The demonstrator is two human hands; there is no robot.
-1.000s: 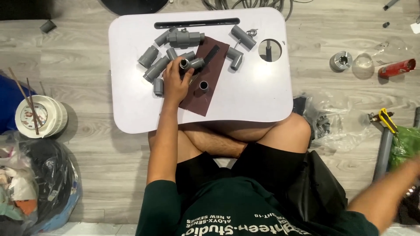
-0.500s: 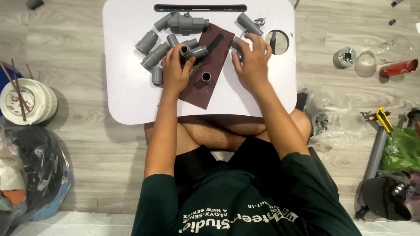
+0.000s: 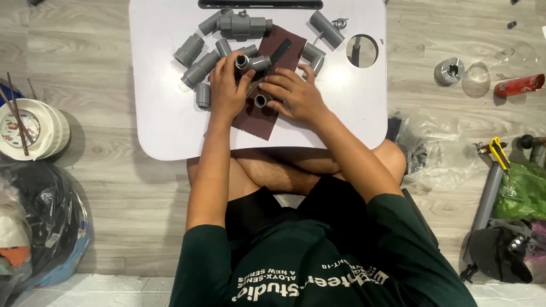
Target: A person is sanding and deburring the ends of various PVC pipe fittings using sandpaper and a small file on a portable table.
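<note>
A white lap table [image 3: 165,119] lies over my crossed legs. On it lies a brown sandpaper sheet [image 3: 257,116] among several grey pipe fittings [image 3: 199,68]. My left hand [image 3: 226,94] grips a grey elbow fitting [image 3: 254,61] at the sheet's upper left edge. My right hand [image 3: 297,98] lies flat on the sandpaper, its fingertips against a short grey pipe piece [image 3: 260,101] standing on end. A larger valve-like fitting [image 3: 242,24] and a pipe length [image 3: 327,28] sit farther back.
Stacked bowls with chopsticks [image 3: 31,128] and a dark bag [image 3: 48,227] lie on the floor at left. At right are a metal ring [image 3: 449,71], a red can [image 3: 518,85], a clear plastic bag [image 3: 441,150], a yellow tool [image 3: 499,150] and a green bag [image 3: 523,190].
My right arm came in from the far right, touched the fittings at the table's back right, then moved onto the sandpaper beside the short pipe piece. My left hand stayed on the elbow fitting.
</note>
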